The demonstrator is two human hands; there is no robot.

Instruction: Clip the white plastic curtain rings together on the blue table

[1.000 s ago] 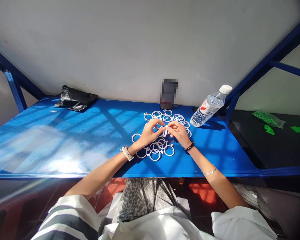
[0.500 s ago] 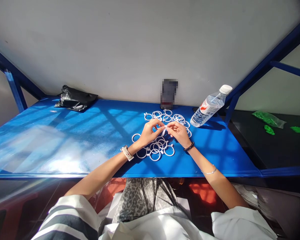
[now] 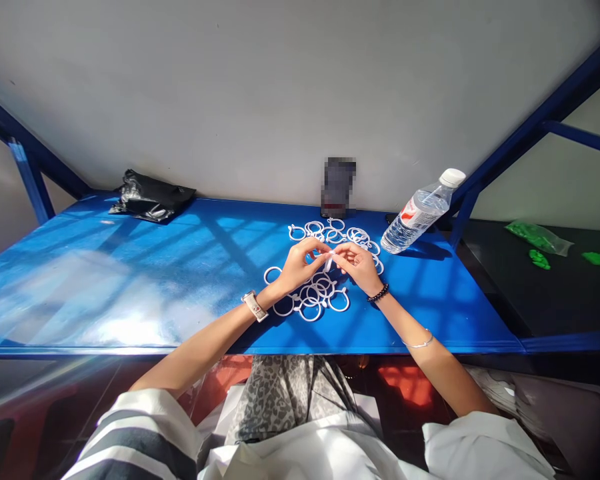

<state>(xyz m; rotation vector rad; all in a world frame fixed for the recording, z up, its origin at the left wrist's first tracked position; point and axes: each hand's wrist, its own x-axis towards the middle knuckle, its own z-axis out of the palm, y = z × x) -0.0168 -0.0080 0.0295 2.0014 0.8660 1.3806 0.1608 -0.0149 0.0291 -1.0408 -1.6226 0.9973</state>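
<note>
My left hand [image 3: 303, 263] and my right hand [image 3: 356, 264] meet above the middle of the blue table. Between their pinched fingertips they hold a white ring [image 3: 329, 263], seen nearly edge-on and partly covered by the fingers. Just behind my hands lies a group of white rings [image 3: 336, 235] with small knobs or eyelets. Another cluster of white rings [image 3: 311, 309] overlaps on the table nearer to me, below my wrists. Both hands are closed, thumbs pressed against forefingers.
A water bottle [image 3: 416, 213] with a white cap stands on the right. At the back a blurred phone-like dark object [image 3: 338, 187] leans on the wall. A black plastic bag [image 3: 153, 197] lies far left on the blue table [image 3: 190, 280]. Green pieces in a clear bag [image 3: 539, 238] rest right.
</note>
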